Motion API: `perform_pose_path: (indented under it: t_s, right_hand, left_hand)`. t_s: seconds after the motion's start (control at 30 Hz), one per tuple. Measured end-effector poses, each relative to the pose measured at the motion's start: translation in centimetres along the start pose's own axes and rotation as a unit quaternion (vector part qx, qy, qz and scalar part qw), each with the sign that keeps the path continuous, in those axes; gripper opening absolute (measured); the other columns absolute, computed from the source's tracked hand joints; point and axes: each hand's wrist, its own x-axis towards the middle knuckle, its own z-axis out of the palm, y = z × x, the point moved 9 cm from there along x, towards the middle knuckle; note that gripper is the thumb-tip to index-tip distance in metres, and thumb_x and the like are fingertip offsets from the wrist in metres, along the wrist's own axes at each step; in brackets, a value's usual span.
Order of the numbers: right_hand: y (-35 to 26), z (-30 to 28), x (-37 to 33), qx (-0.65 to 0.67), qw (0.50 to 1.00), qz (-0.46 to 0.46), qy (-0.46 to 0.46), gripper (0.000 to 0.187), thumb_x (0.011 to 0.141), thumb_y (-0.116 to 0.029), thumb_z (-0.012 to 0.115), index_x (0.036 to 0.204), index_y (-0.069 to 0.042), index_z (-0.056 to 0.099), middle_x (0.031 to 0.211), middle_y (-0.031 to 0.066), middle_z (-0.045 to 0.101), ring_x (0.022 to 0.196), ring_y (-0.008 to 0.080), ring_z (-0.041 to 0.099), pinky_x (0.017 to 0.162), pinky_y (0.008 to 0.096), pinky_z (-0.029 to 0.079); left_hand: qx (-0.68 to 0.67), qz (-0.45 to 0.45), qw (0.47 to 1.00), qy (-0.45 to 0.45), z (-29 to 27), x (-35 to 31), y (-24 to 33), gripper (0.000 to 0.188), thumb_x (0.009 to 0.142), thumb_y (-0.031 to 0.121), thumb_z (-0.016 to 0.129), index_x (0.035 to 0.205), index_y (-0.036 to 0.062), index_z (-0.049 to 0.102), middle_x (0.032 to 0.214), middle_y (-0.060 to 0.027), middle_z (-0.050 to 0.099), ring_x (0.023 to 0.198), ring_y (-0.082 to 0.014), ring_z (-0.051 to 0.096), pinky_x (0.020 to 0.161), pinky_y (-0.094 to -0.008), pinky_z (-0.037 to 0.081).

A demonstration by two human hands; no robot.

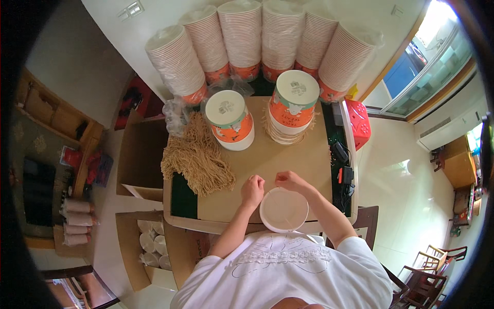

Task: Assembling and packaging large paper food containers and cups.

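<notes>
My left hand (252, 191) is closed, its fingertips pinched together, above the near edge of the table. To its right, my right hand (292, 182) is closed too, over the far rim of a white paper bucket (284, 211). Whatever the fingers pinch is too small to make out. The bucket stands open end up between my forearms, close against my shirt, and its inside shows. A heap of tan twisted cords (198, 157) lies at the left of the table. Beyond my hands stand two orange and white paper buckets, a left one (231, 129) and a right one (291, 110), bottoms up.
Tall nested bucket stacks (239, 38) in clear plastic line the back of the table. Loose cords (288, 136) ring the right bucket's base. A black charger (340, 153) lies at the right edge. An open carton (135, 247) of white buckets stands at left; a red stool (356, 123) at right.
</notes>
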Motion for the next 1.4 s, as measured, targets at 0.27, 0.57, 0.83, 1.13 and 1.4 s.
perform_pose_path:
  t_s: [0.27, 0.57, 0.83, 1.13, 1.4]
  right_hand:
    - [1.2, -0.2, -0.4, 0.011, 1.0, 0.001, -0.016, 0.01, 0.075, -0.013, 0.054, 0.074, -0.003, 0.057, 0.066, -0.001, 0.055, 0.064, 0.0066, 0.048, 0.057, 0.0223, 0.039]
    - [2.5, 0.0, -0.5, 0.047, 0.997, 0.054, -0.009, 0.017, 0.08, -0.018, 0.054, 0.083, -0.003, 0.063, 0.072, 0.0019, 0.06, 0.067, 0.0087, 0.053, 0.06, 0.0229, 0.042]
    - [2.9, 0.4, -0.3, 0.063, 0.994, 0.085, -0.017, 0.025, 0.082, -0.024, 0.056, 0.081, -0.001, 0.065, 0.073, 0.0031, 0.06, 0.066, 0.0088, 0.053, 0.059, 0.0234, 0.043]
    - [3.4, 0.9, -0.5, 0.215, 0.958, 0.19, -0.004, 0.021, 0.079, -0.023, 0.062, 0.075, -0.002, 0.064, 0.065, 0.0004, 0.057, 0.056, 0.007, 0.05, 0.048, 0.0217, 0.04]
    - [3.6, 0.7, 0.1, 0.141, 0.977, 0.157, -0.021, 0.02, 0.077, -0.023, 0.064, 0.074, -0.003, 0.064, 0.062, 0.0, 0.056, 0.053, 0.0069, 0.05, 0.046, 0.0215, 0.039]
  left_hand:
    - [-0.105, -0.008, 0.99, -0.096, 1.1, 0.3, 0.2, 0.011, 0.073, 0.013, 0.061, 0.079, 0.0046, 0.059, 0.078, -0.0101, 0.062, 0.07, -0.0224, 0.06, 0.063, -0.0334, 0.048]
    - [-0.111, -0.081, 0.978, -0.156, 4.4, 0.5, -1.6, 0.009, 0.072, 0.013, 0.062, 0.075, 0.0051, 0.065, 0.069, -0.0085, 0.064, 0.065, -0.0181, 0.062, 0.061, -0.0292, 0.048]
    - [-0.076, -0.068, 0.983, -0.15, 5.6, 1.0, -1.9, 0.007, 0.073, 0.012, 0.061, 0.075, 0.0057, 0.065, 0.068, -0.0075, 0.064, 0.062, -0.0144, 0.061, 0.058, -0.0278, 0.048]
    - [-0.078, -0.052, 0.985, -0.142, 5.3, 1.6, -1.9, 0.007, 0.072, 0.01, 0.06, 0.075, 0.0057, 0.065, 0.066, -0.0076, 0.063, 0.061, -0.0141, 0.061, 0.056, -0.0274, 0.047]
    - [-0.069, -0.03, 0.989, -0.13, 5.4, 1.8, -1.1, 0.006, 0.071, 0.011, 0.062, 0.073, 0.0055, 0.065, 0.067, -0.0087, 0.063, 0.062, -0.0177, 0.062, 0.057, -0.0305, 0.048]
